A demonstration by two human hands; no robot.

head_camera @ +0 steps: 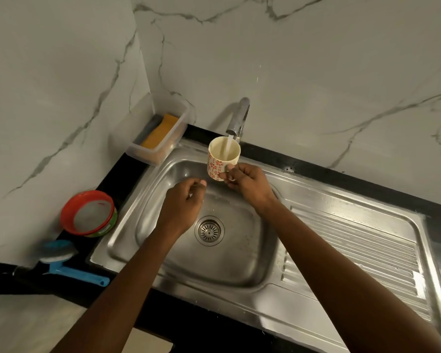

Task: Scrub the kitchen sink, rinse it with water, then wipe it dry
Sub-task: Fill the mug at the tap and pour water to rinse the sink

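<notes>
On the black countertop [127, 174] at far left lies a blue-handled scrub brush with white bristles [61, 259]. Just behind it stands a round red-rimmed tub with a green side [88, 212], open, holding a pale grey substance. Farther back, against the marble wall, a clear plastic rectangular tray [140, 155] holds a yellow sponge [159, 132] and a grey item beside it, not identifiable.

The stainless steel sink [239, 263] is set in the countertop, wet in places, with a round metal drain strainer [209, 231] in the basin floor. The left hand [182, 202] hovers over the basin with fingers loosely curled; nothing is seen in it.

A chrome tap [238, 118] runs a stream of water into a cream ceramic mug with a red flower pattern [219, 161], held upright over the basin. The right hand [247, 186] grips this mug by its handle. To the right, the ribbed steel drainboard [354, 245] shows scattered droplets.
</notes>
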